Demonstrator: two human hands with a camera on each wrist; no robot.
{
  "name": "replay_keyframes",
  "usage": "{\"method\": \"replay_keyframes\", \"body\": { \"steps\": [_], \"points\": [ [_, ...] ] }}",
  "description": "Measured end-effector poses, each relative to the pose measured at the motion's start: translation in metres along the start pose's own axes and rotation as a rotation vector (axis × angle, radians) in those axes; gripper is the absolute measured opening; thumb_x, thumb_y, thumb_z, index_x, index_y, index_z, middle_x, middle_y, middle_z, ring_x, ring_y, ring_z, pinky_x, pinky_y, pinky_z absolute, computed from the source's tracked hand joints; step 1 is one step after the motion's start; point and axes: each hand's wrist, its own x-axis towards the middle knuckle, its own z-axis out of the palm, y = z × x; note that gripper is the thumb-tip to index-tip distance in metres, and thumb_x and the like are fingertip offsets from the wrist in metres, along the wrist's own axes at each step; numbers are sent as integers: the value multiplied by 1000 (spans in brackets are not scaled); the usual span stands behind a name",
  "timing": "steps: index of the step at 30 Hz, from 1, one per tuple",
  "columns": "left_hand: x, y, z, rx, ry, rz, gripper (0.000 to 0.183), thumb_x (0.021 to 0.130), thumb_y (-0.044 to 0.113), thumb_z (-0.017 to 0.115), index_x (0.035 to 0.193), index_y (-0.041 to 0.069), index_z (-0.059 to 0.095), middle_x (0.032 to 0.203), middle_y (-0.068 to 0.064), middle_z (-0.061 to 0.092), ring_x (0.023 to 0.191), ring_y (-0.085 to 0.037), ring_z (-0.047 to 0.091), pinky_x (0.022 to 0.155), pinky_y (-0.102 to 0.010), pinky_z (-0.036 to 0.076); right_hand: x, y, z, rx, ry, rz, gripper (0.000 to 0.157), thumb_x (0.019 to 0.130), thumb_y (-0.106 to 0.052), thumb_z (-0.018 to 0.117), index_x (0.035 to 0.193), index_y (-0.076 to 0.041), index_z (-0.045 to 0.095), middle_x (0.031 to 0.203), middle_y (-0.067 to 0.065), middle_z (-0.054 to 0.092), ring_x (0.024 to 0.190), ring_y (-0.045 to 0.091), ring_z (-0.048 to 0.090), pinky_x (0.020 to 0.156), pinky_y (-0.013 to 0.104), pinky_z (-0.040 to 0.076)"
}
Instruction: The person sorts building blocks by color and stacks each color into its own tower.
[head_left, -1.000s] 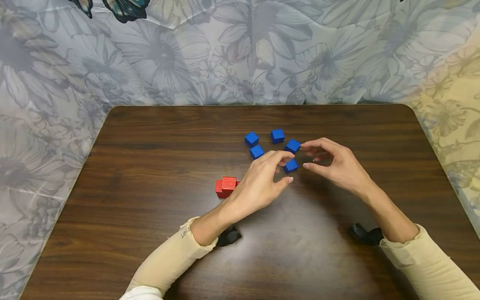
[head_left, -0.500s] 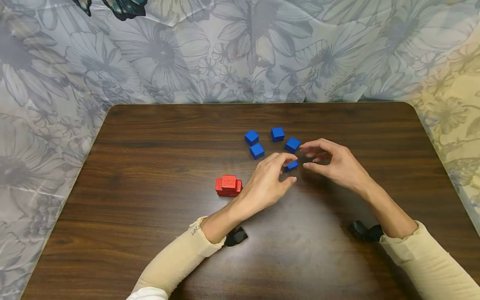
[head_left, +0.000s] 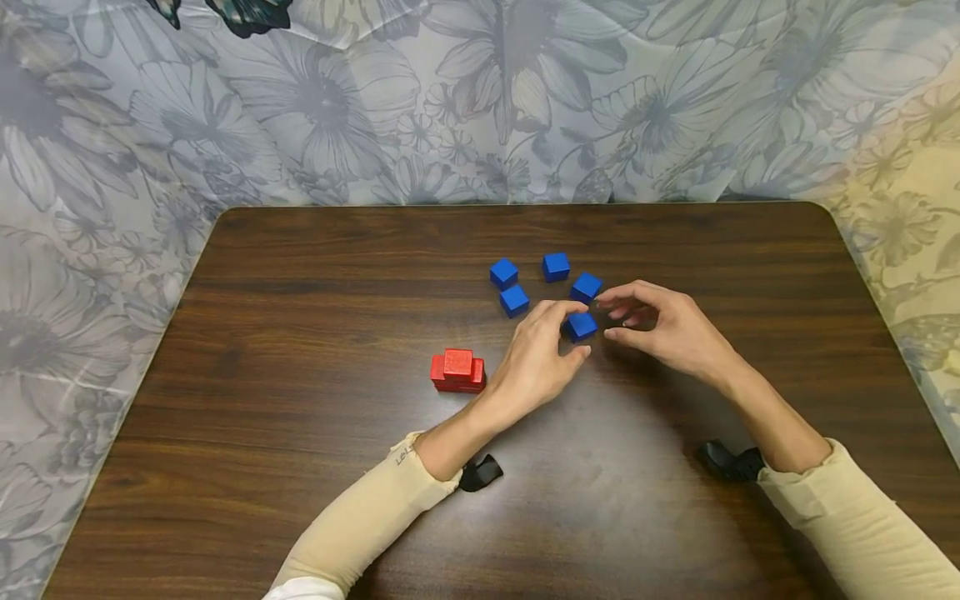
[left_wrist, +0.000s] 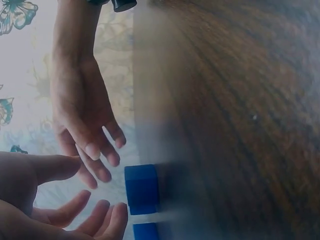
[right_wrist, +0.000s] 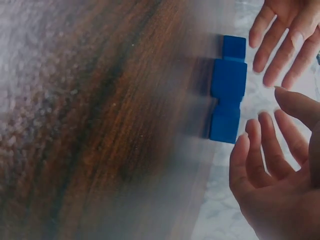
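Several blue cubes [head_left: 556, 267] lie loosely grouped on the table. Above the table my left hand [head_left: 534, 360] is nearest to the front blue cube [head_left: 582, 327], its relaxed fingers and thumb parted with nothing between them. To the right of the cubes hovers my right hand [head_left: 671, 330], also holding nothing, its fingertips pointing at them. In the left wrist view a blue cube [left_wrist: 141, 187] stands apart from the fingers. The right wrist view has blue cubes [right_wrist: 229, 79] in a row beyond both hands. Left of my left wrist sits a small stack of red blocks [head_left: 458, 367].
The brown wooden table [head_left: 300, 333] spreads to both sides of the hands. A floral cloth [head_left: 330, 108] hangs behind its far edge. Black wrist devices [head_left: 481, 473] show under both forearms.
My left hand has shifted slightly right, away from the red blocks, so the whole stack now shows. The right hand has barely moved. The cubes stay in place.
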Motion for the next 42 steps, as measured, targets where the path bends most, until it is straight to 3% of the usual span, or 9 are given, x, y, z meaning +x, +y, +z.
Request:
{"method": "replay_keyframes", "body": {
  "steps": [8,12,17,23,32,37,42],
  "points": [
    [8,-8,4,-19,-8,4,47,89,16,75,133,10,59,123,-7,60,100,-20,60,83,-20,45,5,4,1,-4,-8,-6,38,86,-9,78,122,-16,68,113,0,68,93,16,63,80,18,50],
    [12,-10,5,-18,0,-22,46,88,16,76,131,11,60,118,-6,61,98,-19,61,83,-20,45,9,7,2,-11,-17,-9,37,86,-9,78,122,-15,68,113,1,69,92,16,63,78,19,51],
    [14,-13,7,-48,-12,-43,47,88,15,76,132,10,59,120,-8,61,102,-19,61,84,-18,46,12,9,5,-14,-29,-18,39,86,-9,78,123,-11,67,113,5,69,92,20,64,76,19,51],
    [15,-14,8,-46,-31,-62,46,88,15,76,131,10,60,122,-7,61,106,-19,61,84,-17,45,13,12,7,3,-50,35,39,86,-10,78,124,-10,67,115,8,68,93,19,64,75,17,51],
    [15,-15,10,-27,-121,-132,52,90,19,75,137,8,55,131,-8,57,114,-18,59,90,-22,46,15,17,11,-15,-97,43,34,89,-16,76,122,-10,67,112,6,69,91,16,64,76,17,52],
    [15,-15,10,-78,-135,-162,52,90,16,75,137,7,55,132,-10,56,116,-18,60,87,-15,48,16,18,13,-25,-107,59,33,90,-15,75,121,-9,67,111,7,68,92,19,64,76,17,51],
    [17,-15,8,-143,-175,-196,54,90,14,74,139,6,53,129,-12,59,115,-21,62,87,-15,49,15,19,13,-44,-115,65,34,90,-17,76,121,-9,66,108,8,68,92,20,63,75,17,51]
  ]
}}
